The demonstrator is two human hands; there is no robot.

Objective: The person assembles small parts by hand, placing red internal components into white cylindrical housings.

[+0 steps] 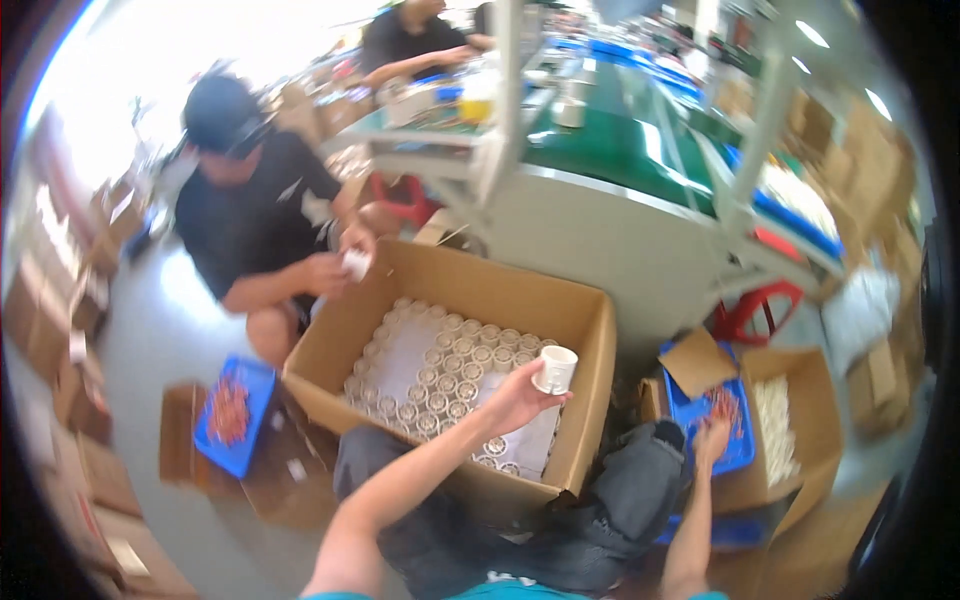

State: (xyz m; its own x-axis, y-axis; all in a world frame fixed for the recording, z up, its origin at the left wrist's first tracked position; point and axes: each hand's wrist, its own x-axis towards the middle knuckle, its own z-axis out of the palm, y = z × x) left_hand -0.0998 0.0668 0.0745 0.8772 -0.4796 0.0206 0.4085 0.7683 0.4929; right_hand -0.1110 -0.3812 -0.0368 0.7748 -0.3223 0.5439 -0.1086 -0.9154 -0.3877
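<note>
My left hand (522,402) is closed round a white plastic cup-shaped part (556,370), held upright above the right side of a large cardboard box (440,262). Inside that box, rows of similar round white parts (470,371) stand on a pale sheet. Off to the right, my right hand (712,437) reaches into a blue tray (741,452). Its fingers are drawn together at a pile of small thin reddish pieces (724,404); what they grip, if anything, is too small to make out.
A co-worker (262,200) sits at the left, holding a small white part (356,263) over the box. Another blue tray (262,385) of reddish pieces lies at left. A carton (822,400) with whitish parts stands at right. Behind is a green conveyor (625,135); a red stool (757,312) stands below.
</note>
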